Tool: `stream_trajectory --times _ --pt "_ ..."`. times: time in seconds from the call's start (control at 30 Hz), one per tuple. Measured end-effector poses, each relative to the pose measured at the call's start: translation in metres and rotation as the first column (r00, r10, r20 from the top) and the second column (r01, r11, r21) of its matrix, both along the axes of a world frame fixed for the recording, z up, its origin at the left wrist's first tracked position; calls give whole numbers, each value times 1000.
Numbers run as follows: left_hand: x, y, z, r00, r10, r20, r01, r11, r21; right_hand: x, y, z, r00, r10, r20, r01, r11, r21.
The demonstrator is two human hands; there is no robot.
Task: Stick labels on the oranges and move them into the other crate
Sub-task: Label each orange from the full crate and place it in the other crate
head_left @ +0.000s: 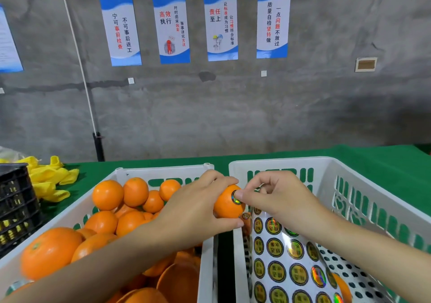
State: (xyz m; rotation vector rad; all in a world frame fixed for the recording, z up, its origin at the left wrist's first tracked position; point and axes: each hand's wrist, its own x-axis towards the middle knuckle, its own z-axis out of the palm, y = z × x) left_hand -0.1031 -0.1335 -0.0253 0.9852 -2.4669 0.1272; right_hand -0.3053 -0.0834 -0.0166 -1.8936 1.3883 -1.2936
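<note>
— Where was the orange?
— In the left hand's grip, fingers curled round it, over the gap between the 2 crates. The right crate lay just to its right. The right hand's grip pinched the label onto it, thumb on top.
— Any writing?
— 4 wall posters; 2 read 高效执行 and 责任至上. The label sheet's print was too blurred to read.

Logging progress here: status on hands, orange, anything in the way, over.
Left hand grips orange over the crates' adjoining rims. Right hand, fingers curled, holds label against it. Label sheet lies in right crate, covering part of its floor.
</note>
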Motion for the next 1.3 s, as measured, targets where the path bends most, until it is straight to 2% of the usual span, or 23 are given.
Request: stream_trajectory --times 0.17,0.4,0.5,0.67,0.87,1.1,1.3 --pt "0 2 2 999 -32 4 32 999 22 -7 -4 0 998 -63 -4 63 998 -23" --pt "-1 6 5 998 -50 31 48 997 56 -7 -2 1 999 24 -41 -25 999 -21" --pt "-1 8 5 999 -51 14 50 995 90 -8 -2 2 999 -22 -46 20 998 -57" --pt "-11 22 0 971 -60 -230 148 910 387 -14 -5 8 985 -167 32 170 962 -212" --pt "-17 31 6 979 -166 -121 203 881 427 -15 -4 12 984 -124 127 156 945 -287" --pt "-21 34 12 958 -282 54 224 853 471 -17 -3 14 981 -164 102 188 931 -314" --pt "-26 35 8 957 -291 -2 229 751 619 -22 -1 24 954 -260 151 297 892 -340"
